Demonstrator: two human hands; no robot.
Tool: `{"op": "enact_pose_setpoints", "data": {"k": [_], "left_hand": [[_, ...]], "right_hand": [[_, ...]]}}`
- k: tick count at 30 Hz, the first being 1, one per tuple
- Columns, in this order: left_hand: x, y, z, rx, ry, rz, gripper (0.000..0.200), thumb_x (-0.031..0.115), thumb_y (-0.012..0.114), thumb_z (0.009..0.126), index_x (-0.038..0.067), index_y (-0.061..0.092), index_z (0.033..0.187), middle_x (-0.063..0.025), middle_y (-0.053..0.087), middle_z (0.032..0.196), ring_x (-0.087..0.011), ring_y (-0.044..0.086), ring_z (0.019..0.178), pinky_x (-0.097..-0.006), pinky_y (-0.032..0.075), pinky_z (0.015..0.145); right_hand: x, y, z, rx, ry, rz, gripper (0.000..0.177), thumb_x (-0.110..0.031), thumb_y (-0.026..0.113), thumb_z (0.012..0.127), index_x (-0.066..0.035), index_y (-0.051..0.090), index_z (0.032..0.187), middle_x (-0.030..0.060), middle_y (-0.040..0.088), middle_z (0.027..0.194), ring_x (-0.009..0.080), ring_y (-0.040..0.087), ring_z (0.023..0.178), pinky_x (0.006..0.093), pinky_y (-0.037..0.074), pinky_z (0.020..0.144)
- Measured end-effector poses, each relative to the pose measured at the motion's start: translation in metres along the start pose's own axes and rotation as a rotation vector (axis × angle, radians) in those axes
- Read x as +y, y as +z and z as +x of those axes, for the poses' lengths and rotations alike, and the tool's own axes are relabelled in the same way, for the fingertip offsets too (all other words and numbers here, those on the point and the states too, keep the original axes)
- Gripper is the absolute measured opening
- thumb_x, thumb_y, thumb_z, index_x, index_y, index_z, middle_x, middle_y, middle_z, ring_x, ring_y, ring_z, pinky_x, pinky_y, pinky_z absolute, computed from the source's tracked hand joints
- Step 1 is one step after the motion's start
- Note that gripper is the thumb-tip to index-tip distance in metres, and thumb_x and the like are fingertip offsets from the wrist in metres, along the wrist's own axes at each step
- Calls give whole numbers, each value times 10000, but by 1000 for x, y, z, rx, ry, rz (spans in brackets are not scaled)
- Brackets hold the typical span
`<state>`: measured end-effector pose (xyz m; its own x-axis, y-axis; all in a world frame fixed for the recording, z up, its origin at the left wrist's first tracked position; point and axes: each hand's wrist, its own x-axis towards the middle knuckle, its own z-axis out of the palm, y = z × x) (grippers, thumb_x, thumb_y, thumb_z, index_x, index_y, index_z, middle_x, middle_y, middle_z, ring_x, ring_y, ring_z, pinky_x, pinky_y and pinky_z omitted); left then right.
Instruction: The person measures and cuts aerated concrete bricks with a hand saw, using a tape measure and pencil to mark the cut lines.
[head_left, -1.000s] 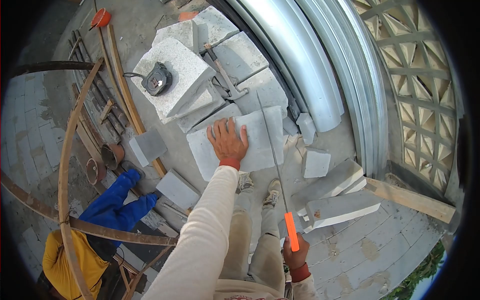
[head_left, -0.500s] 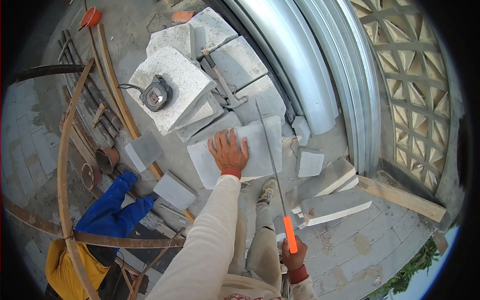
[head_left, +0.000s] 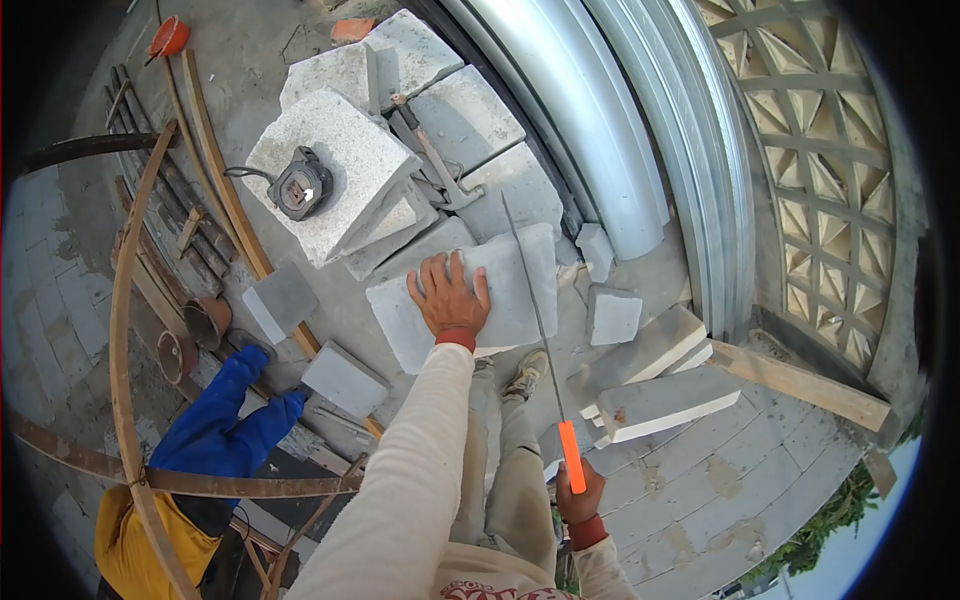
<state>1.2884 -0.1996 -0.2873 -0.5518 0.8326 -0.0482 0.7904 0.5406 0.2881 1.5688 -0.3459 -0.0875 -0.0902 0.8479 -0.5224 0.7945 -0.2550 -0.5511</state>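
Observation:
My left hand (head_left: 452, 298) lies flat with spread fingers on a pale grey block (head_left: 508, 262). In my right hand (head_left: 582, 494) is the orange handle of a handsaw (head_left: 571, 455). Its long thin blade runs away from me across the right part of the block, with the tip reaching past the far edge. Just beyond the block, a hammer (head_left: 437, 158) rests on grey slabs. A black tape measure (head_left: 300, 184) sits on a stack of rough pale slabs (head_left: 345, 130) to the left.
Cut blocks (head_left: 672, 402) and a plank (head_left: 800, 382) lie at right. Curved metal sheets (head_left: 590, 120) stand beyond, beside a patterned wall (head_left: 815, 180). At lower left, a person in blue trousers (head_left: 215, 425) bends near curved wooden strips (head_left: 125, 330). Buckets (head_left: 207, 322) stand nearby.
The view has shifted slightly. My right hand and the saw have moved a little forward across the block. My left hand stays in place on it.

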Motion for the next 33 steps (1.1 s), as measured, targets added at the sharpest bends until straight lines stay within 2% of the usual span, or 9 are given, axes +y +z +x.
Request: {"op": "enact_pose_setpoints", "data": {"k": [5,12,14,18,23,25,28,31,33], "left_hand": [[-3,-1,-1,15,21,0,416,365,590,936,75,627,1231,-109,562,1237,-287,465,1277,-553,195,1169],[0,0,-6,36,29,19,423,369,583,940,70,625,1235,-104,563,1231,-285,471,1268,-546,204,1168],[2,1,1,60,39,15,421,373,585,941,68,627,1228,-105,565,1225,-286,478,1260,-544,213,1165],[4,3,-6,97,40,45,417,375,591,943,63,631,1215,-106,567,1211,-291,490,1244,-542,232,1155],[4,4,-4,119,85,20,415,364,598,943,56,633,1219,-111,568,1206,-294,494,1235,-545,242,1146],[2,3,-11,127,78,27,413,364,598,944,55,636,1214,-112,568,1205,-295,495,1232,-546,242,1146],[1,5,-12,132,78,28,420,371,596,946,51,644,1213,-113,575,1205,-294,494,1230,-541,241,1149],[-2,11,-15,189,86,37,432,381,592,947,46,651,1213,-116,584,1207,-296,494,1229,-534,239,1153],[-3,14,-14,209,87,35,447,392,590,950,47,654,1227,-111,599,1204,-289,497,1228,-525,236,1156]], "right_hand": [[-18,40,75,46,-64,117,257,-162,678,935,-10,557,767,171,548,618,376,558,533,403,420,508],[17,-19,-48,-43,15,9,163,-161,704,901,-10,648,876,173,606,658,373,632,577,396,499,544],[25,-8,-29,-37,-25,-36,172,-184,725,903,-24,667,928,167,637,685,363,662,604,398,512,549],[-6,47,92,79,-156,226,258,-148,680,939,-2,553,767,161,529,604,351,510,487,395,416,491],[17,26,30,17,-85,205,239,-147,682,933,-8,570,774,153,547,609,363,554,506,377,424,497],[53,6,-27,-48,-32,73,153,-164,720,896,-24,659,885,158,657,691,347,674,601,393,522,564],[54,0,-37,25,-119,111,158,-163,717,905,-21,659,868,156,630,656,324,645,554,377,495,535],[37,44,75,8,-151,195,234,-166,709,931,-12,605,789,132,554,580,281,547,466,361,423,479],[30,50,86,21,-189,240,267,-160,708,937,-10,577,759,125,528,561,282,513,446,361,402,465]]}}
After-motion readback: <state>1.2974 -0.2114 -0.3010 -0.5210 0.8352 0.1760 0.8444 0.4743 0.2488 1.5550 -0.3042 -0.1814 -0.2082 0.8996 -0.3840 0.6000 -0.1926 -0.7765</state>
